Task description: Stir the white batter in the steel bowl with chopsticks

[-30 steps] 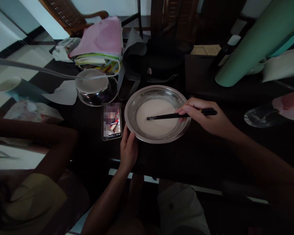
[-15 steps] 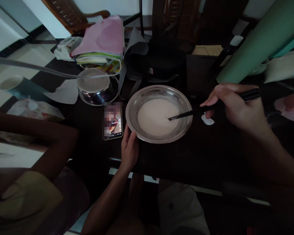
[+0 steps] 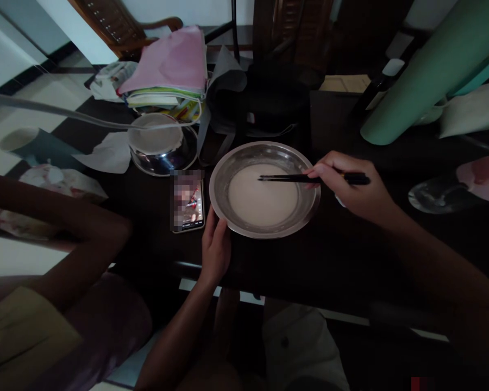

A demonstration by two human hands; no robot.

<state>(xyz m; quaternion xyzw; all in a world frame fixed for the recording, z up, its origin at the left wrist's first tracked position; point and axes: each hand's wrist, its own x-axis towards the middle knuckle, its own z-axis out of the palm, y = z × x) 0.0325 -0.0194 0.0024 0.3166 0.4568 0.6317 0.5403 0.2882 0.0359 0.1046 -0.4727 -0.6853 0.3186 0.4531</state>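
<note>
A wide metal bowl (image 3: 220,187) holding a pale, milky liquid (image 3: 263,201) sits on the dark table. My left hand (image 3: 217,248) grips the near left side of its rim, thumb on the outside and the other fingers partly hidden behind the bowl. Over the bowl's right side, my right hand (image 3: 346,182) is closed around black chopsticks (image 3: 285,178). Their tips point left and reach the middle of the liquid; whether they dip into it is hard to tell. A lit phone (image 3: 191,203) lies just left of the bowl.
Behind the phone are an upturned metal bowl (image 3: 158,149) and a pink-topped stack of books (image 3: 171,60). A dark bag (image 3: 264,103) stands behind the bowl. On the right are a green cylinder (image 3: 415,81) and a clear cup (image 3: 432,193). Another person's arm (image 3: 85,222) is at left.
My right hand has moved left with the chopsticks, from beside the bowl to over its right rim. The chopstick tips have shifted left and slightly farther back. My left hand stays on the bowl.
</note>
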